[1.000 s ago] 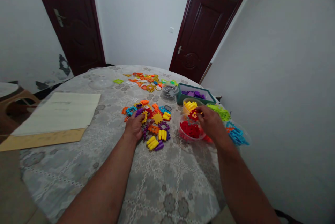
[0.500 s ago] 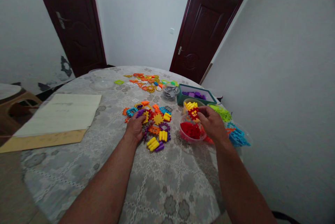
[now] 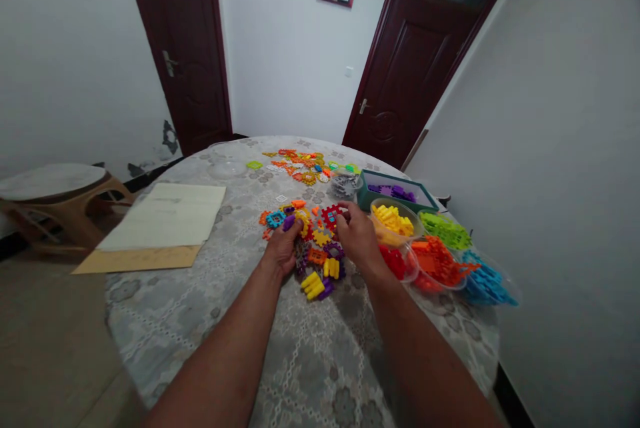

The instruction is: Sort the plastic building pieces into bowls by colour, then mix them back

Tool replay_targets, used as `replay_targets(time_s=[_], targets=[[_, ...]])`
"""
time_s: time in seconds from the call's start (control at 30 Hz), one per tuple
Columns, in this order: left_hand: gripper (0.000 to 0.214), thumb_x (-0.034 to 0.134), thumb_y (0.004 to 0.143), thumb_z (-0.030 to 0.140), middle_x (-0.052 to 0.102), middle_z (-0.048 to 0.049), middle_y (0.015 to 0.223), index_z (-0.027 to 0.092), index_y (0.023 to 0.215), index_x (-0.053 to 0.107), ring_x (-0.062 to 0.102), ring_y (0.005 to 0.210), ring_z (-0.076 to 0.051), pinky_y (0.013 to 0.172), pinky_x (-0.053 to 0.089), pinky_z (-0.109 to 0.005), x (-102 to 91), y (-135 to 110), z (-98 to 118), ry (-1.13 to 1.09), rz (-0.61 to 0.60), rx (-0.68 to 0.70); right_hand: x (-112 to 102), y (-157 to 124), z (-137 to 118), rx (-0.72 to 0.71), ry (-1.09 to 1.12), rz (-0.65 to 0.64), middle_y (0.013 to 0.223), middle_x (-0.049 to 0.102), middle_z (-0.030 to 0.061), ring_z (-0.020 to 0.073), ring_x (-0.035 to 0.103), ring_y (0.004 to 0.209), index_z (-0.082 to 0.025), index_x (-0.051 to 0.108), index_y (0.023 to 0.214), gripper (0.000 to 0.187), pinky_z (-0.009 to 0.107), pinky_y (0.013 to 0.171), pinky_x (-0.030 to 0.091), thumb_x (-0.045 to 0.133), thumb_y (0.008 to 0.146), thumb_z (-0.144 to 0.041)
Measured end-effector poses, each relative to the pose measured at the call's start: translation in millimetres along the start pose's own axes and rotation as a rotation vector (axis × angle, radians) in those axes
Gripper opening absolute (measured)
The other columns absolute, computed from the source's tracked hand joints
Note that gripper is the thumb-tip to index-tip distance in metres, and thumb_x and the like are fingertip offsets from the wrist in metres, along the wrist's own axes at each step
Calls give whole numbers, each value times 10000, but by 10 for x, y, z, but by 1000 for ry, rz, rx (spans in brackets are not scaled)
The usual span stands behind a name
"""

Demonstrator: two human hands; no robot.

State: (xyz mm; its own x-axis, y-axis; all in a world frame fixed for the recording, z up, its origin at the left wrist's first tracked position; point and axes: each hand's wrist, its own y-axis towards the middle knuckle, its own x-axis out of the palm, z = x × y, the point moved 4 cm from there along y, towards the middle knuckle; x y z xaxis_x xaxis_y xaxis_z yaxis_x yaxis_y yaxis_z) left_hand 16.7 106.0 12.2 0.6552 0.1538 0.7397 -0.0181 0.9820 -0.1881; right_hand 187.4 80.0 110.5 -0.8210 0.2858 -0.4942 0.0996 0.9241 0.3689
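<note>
My left hand (image 3: 283, 249) is closed on a purple building piece (image 3: 289, 222), with a yellow gear-shaped piece (image 3: 303, 218) at its thumb. Pinched between the fingers of my right hand (image 3: 357, 233) is a red square building piece (image 3: 331, 215) with a window-like middle. Below and between the hands lies a pile of mixed pieces, among them an orange piece (image 3: 317, 255), a blue square piece (image 3: 275, 219) and yellow tube-like pieces (image 3: 313, 286). The fingertips of my left hand are partly hidden by the pieces.
To the right stand bowls of yellow pieces (image 3: 393, 220), red pieces (image 3: 394, 261), orange pieces (image 3: 434, 260) and blue pieces (image 3: 484, 281). Behind them is a green box (image 3: 364, 200) with purple pieces. Paper sheets (image 3: 165, 218) lie at the left; more pieces (image 3: 300, 165) lie farther back.
My right hand has moved left, from above the red bowl to beside the pile, with the red square piece in it. My left hand keeps its pieces. The camera view has shifted.
</note>
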Motion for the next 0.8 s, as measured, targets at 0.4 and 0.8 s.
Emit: replay_targets(time_s=[0.4,0.8], targets=[[465,1012,609,308,789,-38,845,174,955,732,784,897,-256,887,644,-395,105,-95,-2,74,-186,-8,193,84,164,11,-109,-30,990,772,46,191,718,816,-205,672,1302,393,308,801,577,508,947,-245],[397,956,651,196,710,30,700,182,953,699,694,609,-153,593,607,-262,87,-66,39,60,-13,17,-452,43,-108,-201,-378,148,1267,756,138,282,694,1141,-181,695,1292,371,406,1048,499,479,990,-200]])
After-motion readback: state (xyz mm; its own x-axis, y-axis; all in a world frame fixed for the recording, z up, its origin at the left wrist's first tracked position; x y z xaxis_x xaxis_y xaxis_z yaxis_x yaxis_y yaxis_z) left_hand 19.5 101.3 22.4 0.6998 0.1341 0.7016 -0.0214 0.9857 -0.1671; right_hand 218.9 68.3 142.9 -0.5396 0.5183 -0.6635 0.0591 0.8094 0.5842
